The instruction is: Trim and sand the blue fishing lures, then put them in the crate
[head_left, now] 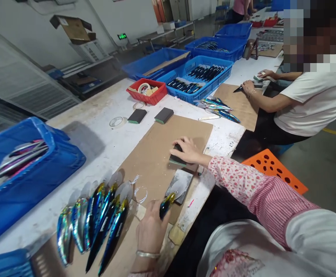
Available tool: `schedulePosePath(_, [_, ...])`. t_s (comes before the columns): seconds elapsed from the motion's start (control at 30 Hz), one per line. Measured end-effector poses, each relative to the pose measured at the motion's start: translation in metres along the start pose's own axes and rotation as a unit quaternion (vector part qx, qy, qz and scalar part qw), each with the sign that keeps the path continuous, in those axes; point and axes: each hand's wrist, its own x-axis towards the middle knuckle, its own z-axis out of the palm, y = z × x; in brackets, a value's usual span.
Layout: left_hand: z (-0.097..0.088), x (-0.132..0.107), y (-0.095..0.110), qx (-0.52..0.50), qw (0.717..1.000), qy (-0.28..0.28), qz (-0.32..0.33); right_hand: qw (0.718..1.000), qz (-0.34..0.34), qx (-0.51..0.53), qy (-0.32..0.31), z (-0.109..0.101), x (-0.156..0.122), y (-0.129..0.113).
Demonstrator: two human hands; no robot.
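Note:
My left hand (149, 230) is closed round a shiny blue-and-yellow fishing lure (167, 204), whose clear lip rests on a grey pad (181, 184). My right hand (186, 151) grips a dark sanding block (177, 158) on the brown cardboard sheet (162, 146). Several finished iridescent lures (98, 223) lie in a row to the left of my left hand.
A blue crate (26, 181) with lures stands at the left. Two more sanding blocks (150, 115), tape rolls (116, 122), a red tray (147, 91) and blue baskets (195, 77) lie further back. A co-worker's hands (251, 86) work at the right. An orange stool (274, 169) stands beside the table.

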Motion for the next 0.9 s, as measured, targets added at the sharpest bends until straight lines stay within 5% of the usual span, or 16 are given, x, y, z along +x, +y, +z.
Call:
schedulePosePath(0.17, [-0.002, 0.001, -0.002, -0.018, 1.0, 0.017, 0.007, 0.992, -0.066, -0.111, 0.006, -0.041, -0.018, 0.047])
schedulePosePath(0.37, [-0.006, -0.001, 0.014, 0.022, 0.999, -0.017, -0.031, 0.952, -0.185, -0.178, -0.165, -0.064, -0.054, 0.079])
schedulePosePath(0.67, [-0.003, -0.001, 0.027, 0.005, 0.999, 0.039, -0.015, 0.945, -0.105, -0.192, -0.245, -0.072, -0.074, 0.073])
schedulePosePath(0.8, [-0.005, -0.003, 0.032, 0.002, 0.999, 0.015, -0.045, 0.967, -0.075, -0.114, -0.214, -0.079, -0.082, 0.072])
schedulePosePath(0.9, [-0.011, -0.003, 0.037, -0.003, 0.996, -0.005, -0.087, 0.982, -0.029, 0.119, -0.143, -0.074, -0.09, 0.06])
